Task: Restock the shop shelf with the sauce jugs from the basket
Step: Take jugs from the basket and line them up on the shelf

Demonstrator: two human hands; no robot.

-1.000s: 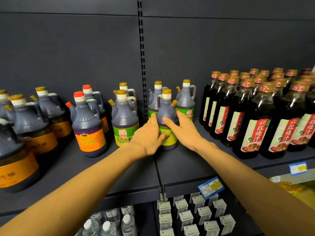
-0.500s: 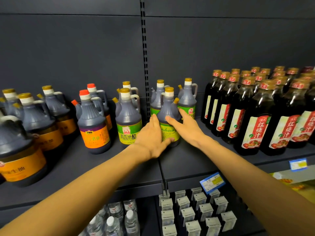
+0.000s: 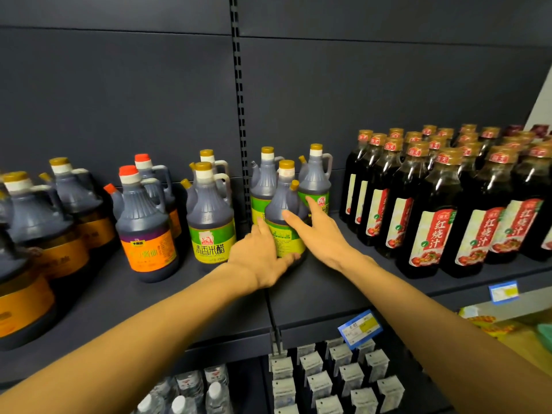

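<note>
Green-labelled and dark-bodied, the sauce jug [image 3: 285, 222] is standing upright on the shelf [image 3: 322, 294], near the middle of its front edge, just right of the seam between two shelf boards, with a yellow cap and a small side spout. Two matching jugs [image 3: 315, 180] are sitting close behind it. From the left, the left hand [image 3: 257, 255] is reaching in with fingers straightened, pressing flat against the jug's left side and lower label. From the right, the right hand [image 3: 322, 234] is lying released too, fingers extended, touching the jug's right shoulder. Further right, tall red-labelled bottles [image 3: 430, 213] are crowding the shelf.
</note>
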